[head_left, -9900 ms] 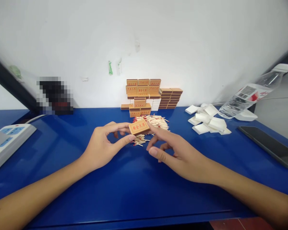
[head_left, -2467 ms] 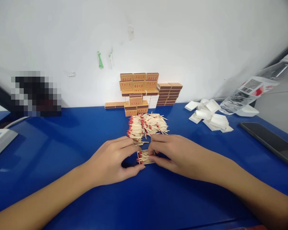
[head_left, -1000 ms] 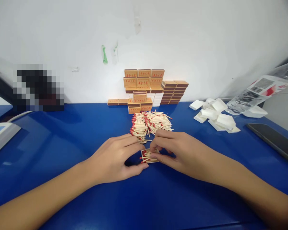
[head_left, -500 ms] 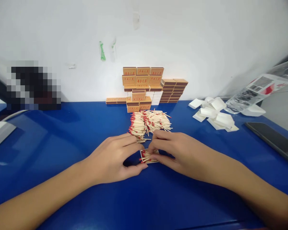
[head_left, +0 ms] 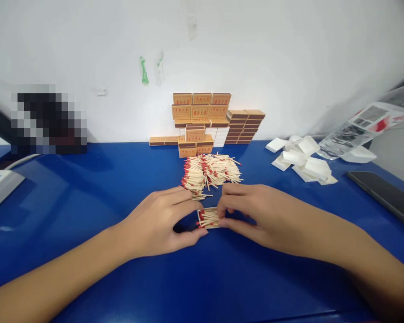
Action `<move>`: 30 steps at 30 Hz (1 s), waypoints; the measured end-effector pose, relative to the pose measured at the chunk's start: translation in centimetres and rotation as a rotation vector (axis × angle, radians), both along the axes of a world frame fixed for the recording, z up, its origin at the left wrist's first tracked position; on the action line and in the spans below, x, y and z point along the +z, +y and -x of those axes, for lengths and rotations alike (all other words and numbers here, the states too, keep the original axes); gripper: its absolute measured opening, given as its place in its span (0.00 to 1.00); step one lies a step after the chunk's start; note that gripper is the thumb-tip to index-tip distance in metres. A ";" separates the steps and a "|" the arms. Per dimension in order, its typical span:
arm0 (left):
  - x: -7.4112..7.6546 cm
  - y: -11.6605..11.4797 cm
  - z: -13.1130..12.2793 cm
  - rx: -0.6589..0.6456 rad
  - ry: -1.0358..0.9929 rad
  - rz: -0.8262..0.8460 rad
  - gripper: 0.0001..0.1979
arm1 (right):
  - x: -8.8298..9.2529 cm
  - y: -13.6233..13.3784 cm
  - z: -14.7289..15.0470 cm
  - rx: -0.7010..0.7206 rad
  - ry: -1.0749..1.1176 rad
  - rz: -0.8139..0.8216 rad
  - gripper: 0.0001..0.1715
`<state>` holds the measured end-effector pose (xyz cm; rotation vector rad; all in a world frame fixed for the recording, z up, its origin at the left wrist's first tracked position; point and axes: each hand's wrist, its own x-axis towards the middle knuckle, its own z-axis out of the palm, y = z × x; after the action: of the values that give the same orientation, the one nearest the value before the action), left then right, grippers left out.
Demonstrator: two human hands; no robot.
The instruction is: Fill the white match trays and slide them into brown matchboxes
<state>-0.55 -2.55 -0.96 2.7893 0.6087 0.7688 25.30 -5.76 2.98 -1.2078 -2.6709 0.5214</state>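
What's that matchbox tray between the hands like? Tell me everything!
The matchbox tray is open-topped and pale, with thin walls that look like card. It lies flat on the blue table, holding wooden matches with many red heads toward its left end. The left hand brackets that end, seemingly touching it; the right hand hides the other end.
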 end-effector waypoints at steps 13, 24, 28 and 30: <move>0.0 0.0 -0.1 0.003 0.000 -0.003 0.09 | 0.0 -0.1 0.5 0.031 0.102 0.136 0.12; 0.0 -0.1 0.1 -0.005 0.030 0.024 0.10 | -1.4 0.1 1.6 0.072 0.211 0.014 0.08; 0.0 0.0 0.1 -0.013 0.036 0.040 0.10 | -1.5 0.1 1.8 0.088 0.185 0.049 0.09; -0.1 0.0 0.1 -0.014 0.040 0.051 0.10 | -1.6 0.1 1.9 0.088 0.173 0.043 0.09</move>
<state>-0.67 -2.55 -1.04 2.7658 0.6056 0.6863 23.38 -5.64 1.39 -1.0093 -2.5868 0.6680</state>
